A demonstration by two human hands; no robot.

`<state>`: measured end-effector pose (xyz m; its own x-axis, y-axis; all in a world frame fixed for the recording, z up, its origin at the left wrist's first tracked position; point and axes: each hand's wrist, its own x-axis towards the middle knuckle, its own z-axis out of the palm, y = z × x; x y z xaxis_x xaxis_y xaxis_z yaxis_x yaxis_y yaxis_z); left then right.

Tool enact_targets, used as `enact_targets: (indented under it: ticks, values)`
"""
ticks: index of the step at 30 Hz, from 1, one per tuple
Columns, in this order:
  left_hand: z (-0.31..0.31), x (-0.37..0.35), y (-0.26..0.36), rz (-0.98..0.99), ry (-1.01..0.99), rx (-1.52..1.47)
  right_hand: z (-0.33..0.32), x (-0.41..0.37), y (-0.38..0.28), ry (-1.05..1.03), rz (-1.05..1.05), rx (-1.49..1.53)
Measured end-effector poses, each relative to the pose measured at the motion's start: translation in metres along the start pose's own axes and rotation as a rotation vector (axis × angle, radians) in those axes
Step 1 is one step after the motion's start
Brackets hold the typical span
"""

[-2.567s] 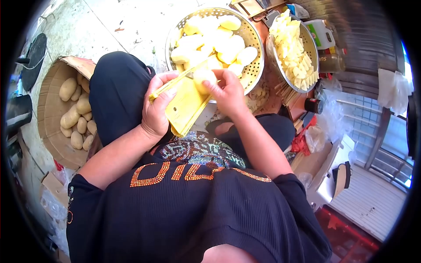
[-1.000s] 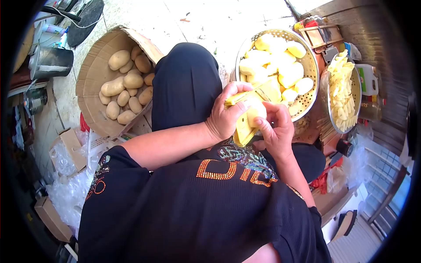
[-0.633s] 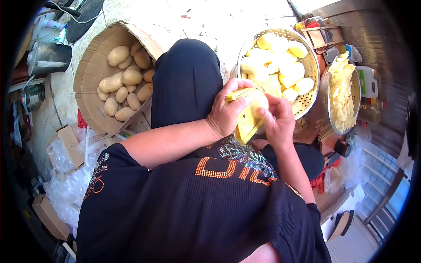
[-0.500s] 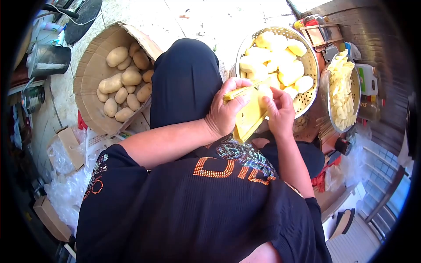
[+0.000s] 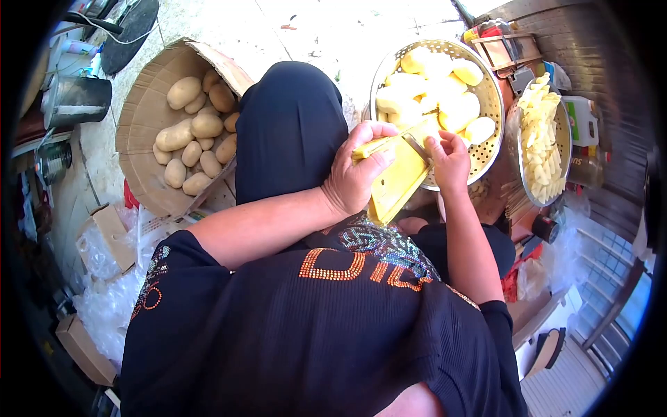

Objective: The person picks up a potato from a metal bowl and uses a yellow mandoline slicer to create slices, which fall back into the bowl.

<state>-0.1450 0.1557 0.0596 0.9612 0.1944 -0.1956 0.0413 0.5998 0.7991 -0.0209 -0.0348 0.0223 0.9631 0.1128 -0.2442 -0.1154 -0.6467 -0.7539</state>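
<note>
My left hand [image 5: 356,169] is wrapped round the side of a yellow mandoline slicer [image 5: 399,182], which slants over my lap. A dark metal blade [image 5: 417,149] crosses its upper part. Curled fingers of my right hand [image 5: 451,165] are at the slicer's right edge, beside the blade; whatever they hold is hidden. Just beyond both hands stands a perforated metal colander [image 5: 495,104] with several peeled potatoes [image 5: 459,111] in it. Farther right, a metal bowl [image 5: 514,149] is heaped with pale potato slices [image 5: 542,139].
On the left, a cardboard box [image 5: 139,132] contains several unpeeled potatoes [image 5: 206,125]. A dark bucket [image 5: 78,99] stands at the far left. Plastic bags [image 5: 97,306] lie lower left. A white jug [image 5: 582,121] is behind the bowl. My knee [image 5: 292,118] rises between box and colander.
My right hand has moved right and slightly down along the slicer, so the blade shows now. The pale piece under its fingers is no longer visible. My left hand keeps its hold.
</note>
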Motion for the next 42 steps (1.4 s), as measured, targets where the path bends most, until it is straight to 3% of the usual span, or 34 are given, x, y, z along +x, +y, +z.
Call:
enact_targets:
  ticks: [3, 5, 7, 8, 9, 11, 13, 15, 17, 19, 21, 24, 27, 29, 31, 33, 38, 41, 42]
  values:
    - [0.0, 0.002, 0.004, 0.027, -0.007, 0.064, -0.001, -0.003, -0.002, 0.013, 0.053, -0.064]
    - [0.001, 0.0, 0.004, 0.025, 0.013, 0.045, -0.001, -0.043, -0.03, -0.1, -0.175, 0.075]
    - [0.0, 0.0, -0.001, 0.038, 0.017, 0.034, -0.014, -0.081, -0.075, -0.209, -0.505, -0.109]
    - [-0.001, 0.001, -0.002, 0.062, 0.012, 0.031, -0.013, -0.083, -0.076, -0.203, -0.545, -0.11]
    - [-0.002, 0.001, -0.002, 0.062, 0.014, 0.033, -0.008, -0.072, -0.063, -0.204, -0.545, -0.107]
    - [-0.004, 0.0, 0.001, 0.006, -0.026, 0.077, 0.004, -0.027, -0.011, -0.041, -0.186, 0.068]
    - [-0.004, 0.0, 0.002, -0.02, -0.052, 0.097, 0.003, 0.006, 0.01, 0.0, 0.035, 0.097]
    - [-0.003, 0.001, 0.003, -0.029, -0.053, 0.058, 0.003, 0.003, 0.008, -0.002, 0.032, 0.074]
    - [-0.005, 0.002, 0.002, -0.017, -0.042, 0.035, 0.005, -0.033, -0.018, -0.072, -0.145, 0.147]
    - [-0.002, 0.001, 0.0, -0.017, -0.037, 0.012, -0.005, -0.073, -0.065, -0.142, -0.477, -0.029]
    - [0.001, 0.0, 0.001, 0.015, 0.009, -0.045, -0.004, -0.079, -0.068, -0.123, -0.488, -0.042]
    - [-0.002, 0.001, -0.001, -0.006, 0.001, -0.001, 0.007, -0.023, -0.005, -0.006, -0.101, 0.101]
    - [0.002, 0.0, 0.006, -0.032, -0.003, -0.038, 0.008, 0.007, 0.021, 0.064, -0.036, -0.031]
    - [0.0, 0.001, 0.005, -0.059, 0.002, -0.101, 0.01, -0.015, -0.004, -0.006, -0.029, 0.171]
    - [-0.004, 0.0, 0.004, -0.099, -0.018, -0.121, 0.004, -0.058, -0.052, -0.065, -0.323, 0.065]
    - [-0.007, 0.0, 0.003, -0.066, -0.032, -0.063, -0.003, -0.082, -0.074, -0.143, -0.451, -0.01]
    - [0.001, -0.001, 0.008, -0.079, -0.027, -0.043, 0.017, -0.008, 0.023, 0.06, -0.158, 0.115]
    - [0.001, 0.0, 0.01, -0.08, -0.028, -0.14, 0.013, -0.002, 0.028, 0.089, -0.074, 0.088]
    - [0.001, 0.0, 0.01, -0.079, -0.026, -0.139, 0.011, -0.021, 0.006, 0.045, -0.161, 0.081]
